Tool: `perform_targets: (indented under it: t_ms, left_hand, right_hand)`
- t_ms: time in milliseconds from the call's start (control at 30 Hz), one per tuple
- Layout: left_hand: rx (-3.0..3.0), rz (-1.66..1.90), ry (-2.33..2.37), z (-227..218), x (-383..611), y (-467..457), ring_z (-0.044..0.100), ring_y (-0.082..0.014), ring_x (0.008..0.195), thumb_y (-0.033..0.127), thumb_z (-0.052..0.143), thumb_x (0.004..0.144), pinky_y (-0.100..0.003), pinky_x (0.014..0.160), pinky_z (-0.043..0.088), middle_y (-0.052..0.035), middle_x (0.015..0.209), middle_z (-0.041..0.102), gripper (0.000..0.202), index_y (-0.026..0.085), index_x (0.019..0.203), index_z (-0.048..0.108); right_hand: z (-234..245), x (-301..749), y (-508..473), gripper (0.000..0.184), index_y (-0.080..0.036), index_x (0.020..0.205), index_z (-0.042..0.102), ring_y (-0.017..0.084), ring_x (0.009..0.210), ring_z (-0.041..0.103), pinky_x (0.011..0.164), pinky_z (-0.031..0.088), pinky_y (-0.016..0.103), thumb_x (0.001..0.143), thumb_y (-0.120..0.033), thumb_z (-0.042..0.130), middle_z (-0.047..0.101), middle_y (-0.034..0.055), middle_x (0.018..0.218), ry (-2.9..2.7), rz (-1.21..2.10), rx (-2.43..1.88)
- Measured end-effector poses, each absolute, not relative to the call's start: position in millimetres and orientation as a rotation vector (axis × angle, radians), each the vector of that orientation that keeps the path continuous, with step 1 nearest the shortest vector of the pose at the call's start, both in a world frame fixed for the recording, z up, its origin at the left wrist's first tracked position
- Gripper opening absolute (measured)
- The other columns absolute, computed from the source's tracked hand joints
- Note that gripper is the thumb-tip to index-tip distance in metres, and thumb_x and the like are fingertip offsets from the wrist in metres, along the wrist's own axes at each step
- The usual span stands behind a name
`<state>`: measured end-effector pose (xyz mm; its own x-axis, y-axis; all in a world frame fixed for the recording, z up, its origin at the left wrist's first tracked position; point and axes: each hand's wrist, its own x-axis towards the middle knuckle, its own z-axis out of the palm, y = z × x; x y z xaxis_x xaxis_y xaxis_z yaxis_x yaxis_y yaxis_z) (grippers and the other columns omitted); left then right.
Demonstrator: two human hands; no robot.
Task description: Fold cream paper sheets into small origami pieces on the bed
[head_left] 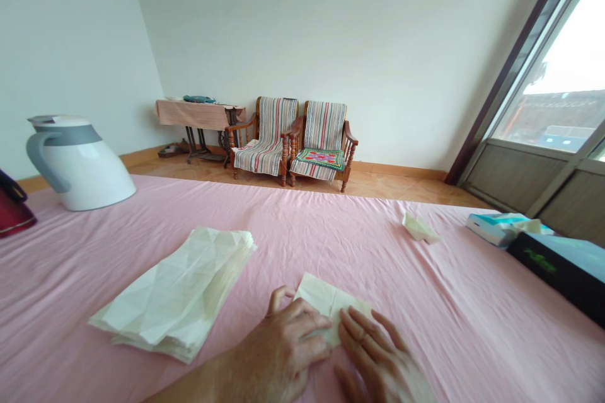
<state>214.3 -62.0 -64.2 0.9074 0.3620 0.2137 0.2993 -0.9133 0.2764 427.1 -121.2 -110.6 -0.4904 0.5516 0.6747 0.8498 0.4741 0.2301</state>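
A small folded piece of pale paper [333, 296] lies on the pink cloth [293, 214] just in front of me. My left hand [288, 343] is closed at its left and near side, with bent fingers on the paper; part of the grip is hidden. On the right, my right hand [378, 352] rests its outstretched fingers flat over the paper's right part. To the left is a thick stack of creased pale paper sheets [174, 289]. Farther off on the right sits a folded paper shape [418, 227].
A white and grey jug [97, 167] stands at the left, beside a partly visible red object [12, 208]. Tissue packs [496, 227] and a black box [543, 264] lie at the right. Beyond are two wooden chairs [271, 132] and a covered side table [193, 114].
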Motion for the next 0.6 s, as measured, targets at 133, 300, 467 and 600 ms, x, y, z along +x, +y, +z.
perform_targets:
  t_ms: [133,300,467,600]
  left_hand:
    - [2.834,0.389,0.485,-62.0,213.4,-61.5,0.052,-0.0189,0.110,0.005,0.054,0.086,-0.040,0.097,0.022,0.0010,0.127,0.059,0.026,0.023,0.105,0.058]
    - [2.782,0.381,0.531,-58.9,215.0,-60.9,0.054,-0.0171,0.107,0.006,0.052,0.087,-0.039,0.099,0.022,0.0029,0.124,0.061,0.024,0.023,0.103,0.057]
    - [2.704,0.390,0.559,-57.5,213.4,-56.7,0.053,-0.0170,0.109,0.004,0.056,0.082,-0.037,0.099,0.022,0.0032,0.120,0.062,0.030,0.024,0.104,0.058]
    - [2.745,0.379,0.547,-54.4,208.5,-52.1,0.054,-0.0186,0.107,0.002,0.057,0.078,-0.039,0.101,0.021,0.0018,0.116,0.063,0.037,0.025,0.107,0.059]
  right_hand:
    - [-114.6,436.7,-123.6,0.027,-0.016,0.102,0.067,0.022,0.090,0.069,0.081,0.047,0.035,0.091,-0.031,0.048,0.073,0.0078,0.102,-2.159,-0.852,-1.290]
    - [-117.1,427.6,-126.0,0.022,-0.020,0.100,0.066,0.020,0.085,0.068,0.079,0.048,0.034,0.087,-0.016,0.049,0.073,0.0036,0.096,-2.124,-0.626,-1.223]
    - [-124.0,416.9,-125.3,0.030,-0.020,0.096,0.065,0.018,0.073,0.064,0.061,0.050,0.027,0.081,-0.006,0.043,0.071,0.0044,0.087,-2.060,-0.362,-1.263]
    - [-127.3,421.0,-125.6,0.032,-0.019,0.100,0.064,0.020,0.078,0.064,0.064,0.052,0.027,0.080,-0.005,0.044,0.070,0.0060,0.092,-2.071,-0.343,-1.274]
